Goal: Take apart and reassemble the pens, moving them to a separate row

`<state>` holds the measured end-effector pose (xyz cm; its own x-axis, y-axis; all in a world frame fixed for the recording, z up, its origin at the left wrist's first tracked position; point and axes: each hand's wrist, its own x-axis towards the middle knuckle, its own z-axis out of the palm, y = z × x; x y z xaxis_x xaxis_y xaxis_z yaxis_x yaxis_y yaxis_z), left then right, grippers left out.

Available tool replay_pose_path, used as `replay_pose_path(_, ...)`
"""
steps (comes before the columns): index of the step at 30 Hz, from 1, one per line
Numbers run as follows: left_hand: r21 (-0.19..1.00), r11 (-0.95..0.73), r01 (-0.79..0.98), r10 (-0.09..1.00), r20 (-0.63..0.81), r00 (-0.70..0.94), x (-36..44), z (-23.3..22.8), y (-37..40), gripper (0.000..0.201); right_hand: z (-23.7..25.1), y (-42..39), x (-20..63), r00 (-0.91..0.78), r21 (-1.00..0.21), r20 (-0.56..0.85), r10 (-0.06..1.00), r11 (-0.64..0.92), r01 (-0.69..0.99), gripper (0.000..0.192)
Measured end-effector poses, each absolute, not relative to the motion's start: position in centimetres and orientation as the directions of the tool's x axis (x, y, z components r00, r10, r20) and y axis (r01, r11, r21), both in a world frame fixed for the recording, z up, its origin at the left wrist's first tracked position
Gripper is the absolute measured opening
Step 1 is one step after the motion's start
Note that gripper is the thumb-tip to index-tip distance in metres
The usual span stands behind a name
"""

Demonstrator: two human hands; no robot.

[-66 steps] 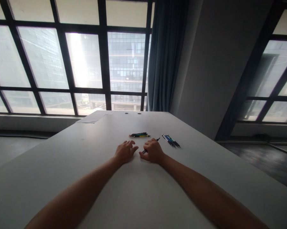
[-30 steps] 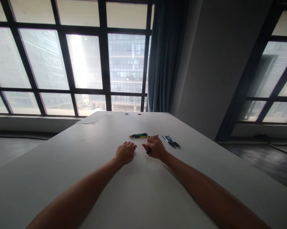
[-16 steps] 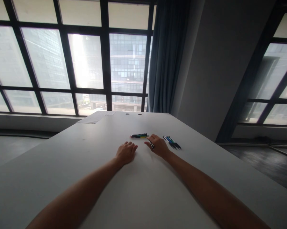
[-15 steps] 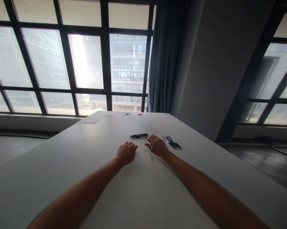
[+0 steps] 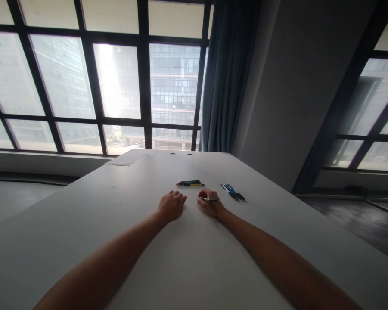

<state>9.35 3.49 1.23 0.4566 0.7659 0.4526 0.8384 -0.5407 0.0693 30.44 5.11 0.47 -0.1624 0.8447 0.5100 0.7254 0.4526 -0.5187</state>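
My right hand (image 5: 212, 204) is closed around a dark pen (image 5: 209, 199), which lies almost level across the fingers just above the white table (image 5: 194, 258). To its left, my left hand (image 5: 172, 206) rests palm down on the tabletop, holding nothing, with the thumb apart from the fingers. Just beyond both hands lies a small pile of pens (image 5: 190, 184), dark with green and yellow parts. A second group of pens (image 5: 233, 192), blue, white and black, lies side by side to the right of my right hand.
White paper sheets (image 5: 129, 158) lie at the table's far left corner. Two dark round spots (image 5: 189, 154) show near the far edge. Behind stand large windows (image 5: 116, 82), a blue curtain (image 5: 219, 86) and a grey wall (image 5: 290, 94).
My right hand has drawn back slightly from the pile of pens. The pen in it has turned from steeply slanted to nearly level. My left hand has stayed in place.
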Motion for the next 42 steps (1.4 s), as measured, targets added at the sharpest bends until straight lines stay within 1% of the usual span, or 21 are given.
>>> replay_pose_path(4, 0.075, -0.542, 0.837, 0.765, 0.456, 0.454, 9.3, 1.2, 3.5, 0.044, 0.5, 5.0, 30.3, -0.15, -0.526, 0.479, 0.865, 0.42, 0.74, 0.007)
replay_pose_path(8, 0.087, -0.54, 0.837, 0.77, 0.452, 0.45, 9.3, 1.3, 3.4, 0.043, 0.4, 5.0, 30.2, -0.182, -0.523, 0.481, 0.858, 0.447, 0.726, 0.008)
replay_pose_path(10, 0.093, -0.54, 0.837, 0.771, 0.454, 0.447, 9.3, 1.3, 3.4, 0.042, 0.4, 5.0, 30.2, -0.174, -0.53, 0.521, 0.836, 0.476, 0.701, 0.014)
replay_pose_path(12, 0.114, -0.562, 0.82, 0.761, 0.46, 0.458, 9.2, 1.3, 3.5, 0.041, 0.6, 4.9, 30.1, -0.141, -0.541, 0.542, 0.828, 0.473, 0.696, 0.024)
replay_pose_path(14, 0.122, -0.642, 0.757, 0.709, 0.472, 0.524, 9.1, 1.3, 3.5, 0.039, 0.8, 4.7, 30.1, -0.099, -0.536, 0.52, 0.848, 0.414, 0.736, 0.027)
replay_pose_path(15, 0.107, -0.699, 0.707, 0.659, 0.48, 0.579, 9.1, 1.3, 3.5, 0.041, 0.8, 4.6, 30.0, -0.073, -0.522, 0.505, 0.86, 0.372, 0.768, 0.027)
replay_pose_path(18, -0.013, -0.845, 0.534, 0.466, 0.471, 0.749, 9.1, 1.6, 3.3, 0.054, 0.9, 4.3, 29.7, 0.007, -0.473, 0.517, 0.856, 0.279, 0.835, 0.022)
replay_pose_path(20, -0.084, -0.887, 0.455, 0.373, 0.451, 0.811, 9.2, 1.8, 3.2, 0.053, 0.9, 4.0, 29.5, -0.001, -0.455, 0.529, 0.849, 0.284, 0.844, 0.023)
replay_pose_path(24, -0.145, -0.908, 0.393, 0.295, 0.444, 0.846, 9.3, 1.9, 3.1, 0.045, 0.9, 3.7, 29.1, -0.077, -0.41, 0.515, 0.854, 0.324, 0.853, 0.031)
replay_pose_path(28, -0.165, -0.925, 0.343, 0.244, 0.435, 0.867, 9.3, 2.0, 3.0, 0.052, 0.9, 3.4, 28.9, -0.142, -0.348, 0.524, 0.84, 0.363, 0.864, 0.035)
replay_pose_path(31, -0.154, -0.931, 0.33, 0.241, 0.421, 0.874, 9.3, 2.2, 2.7, 0.05, 0.8, 3.4, 28.8, -0.163, -0.328, 0.529, 0.833, 0.378, 0.866, 0.037)
replay_pose_path(35, -0.102, -0.933, 0.345, 0.281, 0.393, 0.876, 9.5, 2.5, 2.2, 0.044, 0.7, 3.8, 29.1, -0.171, -0.346, 0.507, 0.845, 0.381, 0.857, 0.042)
replay_pose_path(39, -0.036, -0.926, 0.375, 0.334, 0.384, 0.861, 9.6, 2.7, 2.0, 0.044, 1.0, 4.2, 29.8, -0.223, -0.334, 0.466, 0.856, 0.404, 0.852, 0.045)
replay_pose_path(42, 0.023, -0.907, 0.421, 0.391, 0.415, 0.821, 9.5, 2.4, 2.3, 0.051, 1.2, 4.5, 30.6, -0.228, -0.277, 0.476, 0.85, 0.391, 0.878, 0.042)
